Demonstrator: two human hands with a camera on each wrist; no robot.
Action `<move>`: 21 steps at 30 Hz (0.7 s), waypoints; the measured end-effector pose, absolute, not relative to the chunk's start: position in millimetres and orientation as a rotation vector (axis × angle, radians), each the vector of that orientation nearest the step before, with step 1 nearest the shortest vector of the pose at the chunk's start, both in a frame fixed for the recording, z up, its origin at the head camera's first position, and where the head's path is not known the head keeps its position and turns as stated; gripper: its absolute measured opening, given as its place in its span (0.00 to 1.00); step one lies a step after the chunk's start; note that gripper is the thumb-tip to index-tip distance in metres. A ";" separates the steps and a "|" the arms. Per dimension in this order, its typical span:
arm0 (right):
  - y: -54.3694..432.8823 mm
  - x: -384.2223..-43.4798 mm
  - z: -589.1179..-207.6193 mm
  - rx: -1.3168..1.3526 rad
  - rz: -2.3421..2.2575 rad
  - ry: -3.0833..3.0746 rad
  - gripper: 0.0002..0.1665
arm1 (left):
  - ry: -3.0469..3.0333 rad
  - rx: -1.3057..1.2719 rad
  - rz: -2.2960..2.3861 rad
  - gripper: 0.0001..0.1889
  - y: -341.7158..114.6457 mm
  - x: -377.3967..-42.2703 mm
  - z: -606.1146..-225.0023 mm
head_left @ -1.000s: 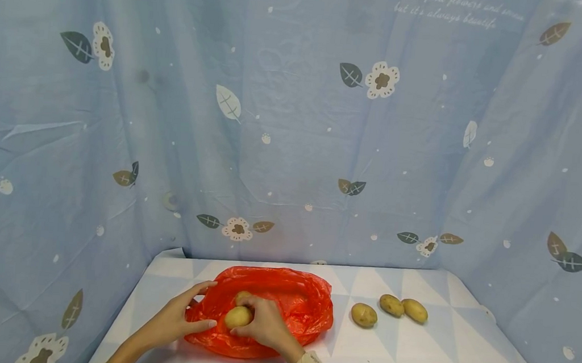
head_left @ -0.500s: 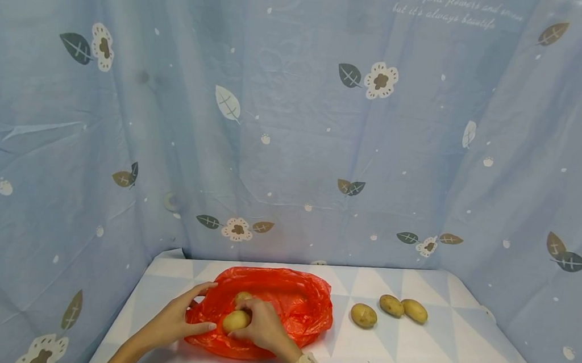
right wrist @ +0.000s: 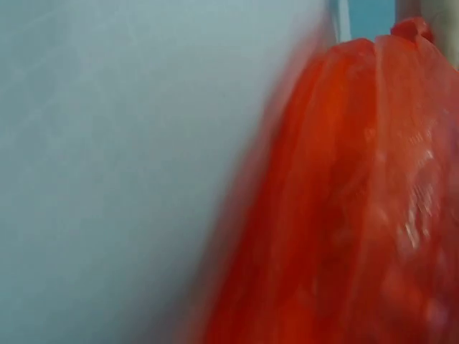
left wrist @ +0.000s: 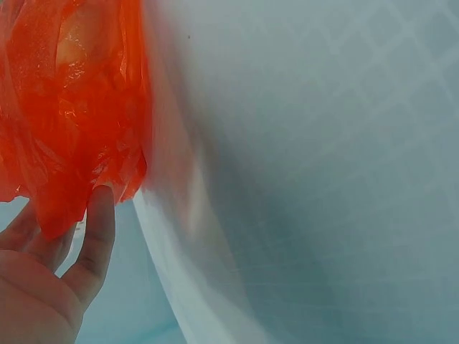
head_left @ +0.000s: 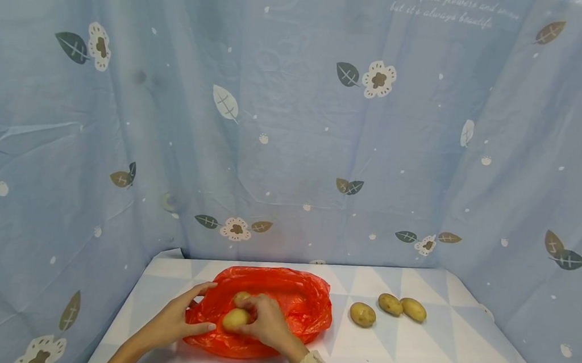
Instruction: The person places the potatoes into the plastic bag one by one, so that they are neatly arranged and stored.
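We're looking at a pale blue, creased hanging curtain, spread across the back and down both sides. Up high, toward the right, we catch white cursive lettering; below and left of it, a white, brown-centred printed flower sits beside a dark grey printed leaf. Further left, we spot a slim white printed leaf, tilted. And down below, a white table covering with pale blue triangles runs back to the curtain.

Blue curtains on three sides, leaf-and-flower print; tabletop patterned in white, pale-blue triangles.
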State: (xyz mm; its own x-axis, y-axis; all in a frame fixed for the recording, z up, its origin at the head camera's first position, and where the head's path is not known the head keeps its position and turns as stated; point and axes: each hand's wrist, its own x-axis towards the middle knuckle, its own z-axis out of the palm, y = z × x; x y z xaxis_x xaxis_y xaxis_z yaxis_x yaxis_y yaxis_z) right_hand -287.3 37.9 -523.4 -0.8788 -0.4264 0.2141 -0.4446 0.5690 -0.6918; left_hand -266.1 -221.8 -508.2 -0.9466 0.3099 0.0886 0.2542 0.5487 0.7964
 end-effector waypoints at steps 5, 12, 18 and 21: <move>54.5 -287.4 -514.7 0.763 1.293 -2.721 0.23 | 2.715 0.511 1.379 0.45 -221.8 -265.6 -507.1; 85.9 -294.2 -508.3 0.709 1.285 -2.715 0.23 | 2.734 0.504 1.359 0.45 -222.3 -263.7 -507.0; 118.8 -295.7 -503.5 0.665 1.264 -2.687 0.21 | 2.730 0.511 1.370 0.45 -223.6 -262.8 -504.3; 134.7 -295.6 -501.7 0.661 1.269 -2.618 0.21 | 2.731 0.492 1.370 0.45 -224.4 -263.7 -505.6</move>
